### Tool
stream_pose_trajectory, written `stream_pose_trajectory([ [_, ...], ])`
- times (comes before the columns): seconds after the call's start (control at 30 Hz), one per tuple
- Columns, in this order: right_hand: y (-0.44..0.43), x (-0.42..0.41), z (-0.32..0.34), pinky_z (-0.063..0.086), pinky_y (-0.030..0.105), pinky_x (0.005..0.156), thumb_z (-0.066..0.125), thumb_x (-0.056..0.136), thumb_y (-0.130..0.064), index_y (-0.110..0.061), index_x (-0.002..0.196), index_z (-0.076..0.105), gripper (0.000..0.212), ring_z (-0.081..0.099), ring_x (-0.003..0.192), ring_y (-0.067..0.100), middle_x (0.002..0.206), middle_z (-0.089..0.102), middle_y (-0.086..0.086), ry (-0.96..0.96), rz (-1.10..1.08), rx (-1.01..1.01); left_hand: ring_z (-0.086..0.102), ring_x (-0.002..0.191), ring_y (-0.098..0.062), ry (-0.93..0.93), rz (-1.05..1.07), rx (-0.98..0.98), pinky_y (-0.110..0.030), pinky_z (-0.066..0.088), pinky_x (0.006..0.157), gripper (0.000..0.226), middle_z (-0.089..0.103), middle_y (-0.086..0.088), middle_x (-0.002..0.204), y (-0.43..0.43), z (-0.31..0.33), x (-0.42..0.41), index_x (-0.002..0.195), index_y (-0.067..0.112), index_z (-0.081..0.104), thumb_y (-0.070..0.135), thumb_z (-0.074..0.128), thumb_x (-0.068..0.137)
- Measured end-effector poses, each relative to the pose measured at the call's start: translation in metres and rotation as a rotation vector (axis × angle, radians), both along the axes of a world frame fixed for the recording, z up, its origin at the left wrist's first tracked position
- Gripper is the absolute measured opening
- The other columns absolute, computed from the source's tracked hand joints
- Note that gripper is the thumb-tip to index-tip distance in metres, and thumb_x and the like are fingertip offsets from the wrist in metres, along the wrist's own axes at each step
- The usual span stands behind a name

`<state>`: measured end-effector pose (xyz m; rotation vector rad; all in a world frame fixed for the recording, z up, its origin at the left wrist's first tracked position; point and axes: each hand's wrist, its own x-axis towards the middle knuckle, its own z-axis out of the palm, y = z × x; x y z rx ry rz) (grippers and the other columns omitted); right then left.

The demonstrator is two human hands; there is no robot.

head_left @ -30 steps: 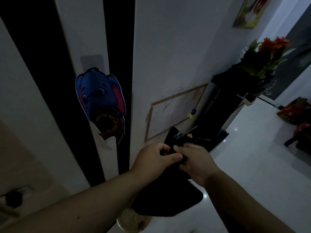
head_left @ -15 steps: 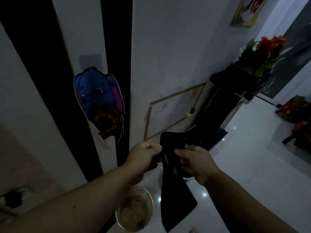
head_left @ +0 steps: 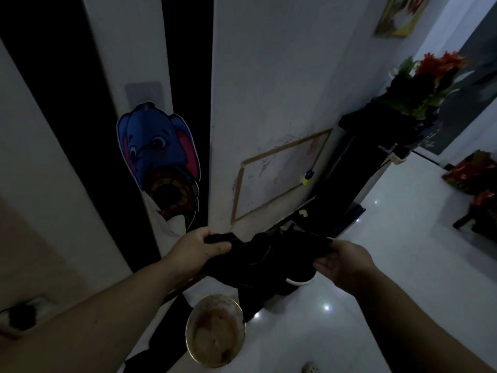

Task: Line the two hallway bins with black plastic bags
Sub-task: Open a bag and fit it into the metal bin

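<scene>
The light is dim. A white wall (head_left: pixel 269 76) runs from twelve down to centre, bearing a blue elephant cutout (head_left: pixel 158 160) at ten o'clock and a wood-framed whiteboard (head_left: pixel 279 179) near centre. At two o'clock orange flowers (head_left: pixel 435 68) top a black stand (head_left: pixel 376 146). Glossy white floor (head_left: pixel 403 251) spreads from three to five.

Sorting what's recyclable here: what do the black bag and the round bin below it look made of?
Black bag: thin, soft plastic film, matte in this dim light; it crumples and drapes between both hands. Round bin: probably metal, given its thin shiny rim; the stained inside is too dark to tell.
</scene>
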<state>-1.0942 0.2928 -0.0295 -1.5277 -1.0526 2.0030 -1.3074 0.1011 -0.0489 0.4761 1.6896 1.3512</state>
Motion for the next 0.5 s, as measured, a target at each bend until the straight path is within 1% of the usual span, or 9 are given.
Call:
stream_pose_trajectory([
  [0.07, 0.007, 0.001, 0.002, 0.055, 0.038, 0.058, 0.037, 0.096, -0.008, -0.004, 0.106, 0.056, 0.021, 0.063, 0.086, 0.031, 0.103, 0.063, 0.018, 0.046, -0.023, -0.047, 0.063, 0.058, -0.006, 0.413, -0.105, -0.219, -0.017, 0.044, 0.048, 0.011, 0.068, 0.006, 0.066, -0.006, -0.014, -0.011, 0.078, 0.018, 0.063, 0.021, 0.073, 0.079],
  [0.17, 0.018, 0.005, 0.007, 0.055, 0.036, 0.058, 0.044, 0.092, -0.007, -0.007, 0.110, 0.058, 0.022, 0.061, 0.083, 0.028, 0.097, 0.062, 0.015, 0.083, -0.093, -0.030, 0.058, 0.075, -0.018, 0.615, -0.045, -0.395, -0.028, 0.044, 0.064, 0.019, 0.068, -0.009, 0.093, -0.019, -0.031, -0.028, 0.096, 0.008, 0.065, 0.025, 0.063, 0.087],
  [0.23, 0.022, 0.009, 0.011, 0.055, 0.036, 0.058, 0.045, 0.092, -0.008, -0.007, 0.100, 0.060, 0.018, 0.062, 0.080, 0.027, 0.093, 0.062, 0.014, 0.081, -0.104, -0.001, 0.054, 0.082, -0.018, 0.649, 0.044, -0.439, -0.029, 0.044, 0.074, 0.021, 0.067, -0.012, 0.103, -0.028, -0.041, -0.037, 0.105, 0.007, 0.063, 0.020, 0.055, 0.090],
  [0.27, 0.023, 0.009, 0.013, 0.054, 0.036, 0.057, 0.046, 0.091, -0.009, -0.008, 0.095, 0.061, 0.016, 0.063, 0.079, 0.027, 0.091, 0.063, 0.013, 0.058, -0.099, 0.024, 0.054, 0.083, -0.019, 0.646, 0.056, -0.463, -0.031, 0.046, 0.077, 0.018, 0.067, -0.013, 0.103, -0.031, -0.045, -0.040, 0.103, 0.008, 0.062, 0.019, 0.053, 0.091],
  [0.33, 0.017, 0.005, 0.021, 0.053, 0.036, 0.057, 0.050, 0.090, -0.010, -0.008, 0.091, 0.062, 0.013, 0.065, 0.076, 0.027, 0.086, 0.065, 0.013, 0.008, -0.068, 0.089, 0.055, 0.082, -0.020, 0.626, 0.001, -0.507, -0.034, 0.048, 0.080, 0.011, 0.066, -0.014, 0.100, -0.032, -0.049, -0.043, 0.093, 0.011, 0.057, 0.021, 0.052, 0.091],
  [0.37, 0.013, 0.002, 0.026, 0.052, 0.035, 0.059, 0.051, 0.090, -0.012, -0.007, 0.090, 0.063, 0.013, 0.065, 0.076, 0.027, 0.085, 0.066, 0.013, -0.023, -0.035, 0.147, 0.055, 0.083, -0.020, 0.590, -0.045, -0.517, -0.034, 0.049, 0.079, 0.014, 0.064, -0.012, 0.101, -0.031, -0.049, -0.042, 0.095, 0.012, 0.055, 0.025, 0.056, 0.089],
  [0.43, 0.000, -0.009, 0.037, 0.050, 0.035, 0.063, 0.049, 0.091, -0.016, -0.006, 0.090, 0.064, 0.018, 0.065, 0.079, 0.028, 0.087, 0.066, 0.015, -0.093, 0.100, 0.304, 0.055, 0.090, -0.018, 0.452, -0.124, -0.483, -0.028, 0.047, 0.071, 0.040, 0.059, -0.004, 0.109, -0.025, -0.042, -0.035, 0.113, 0.014, 0.053, 0.034, 0.068, 0.081],
  [0.47, -0.007, -0.014, 0.042, 0.050, 0.036, 0.066, 0.048, 0.093, -0.017, -0.006, 0.090, 0.064, 0.020, 0.064, 0.082, 0.029, 0.090, 0.065, 0.016, -0.132, 0.203, 0.384, 0.054, 0.096, -0.017, 0.391, -0.157, -0.442, -0.024, 0.045, 0.072, 0.060, 0.053, -0.001, 0.114, -0.020, -0.037, -0.029, 0.124, 0.016, 0.048, 0.039, 0.073, 0.075],
  [0.5, -0.015, -0.021, 0.049, 0.050, 0.037, 0.069, 0.048, 0.094, -0.018, -0.009, 0.087, 0.065, 0.021, 0.064, 0.085, 0.029, 0.092, 0.065, 0.016, -0.167, 0.323, 0.453, 0.052, 0.106, -0.018, 0.389, -0.186, -0.383, -0.022, 0.046, 0.080, 0.078, 0.049, -0.001, 0.121, -0.013, -0.030, -0.022, 0.134, 0.019, 0.040, 0.045, 0.075, 0.070],
])
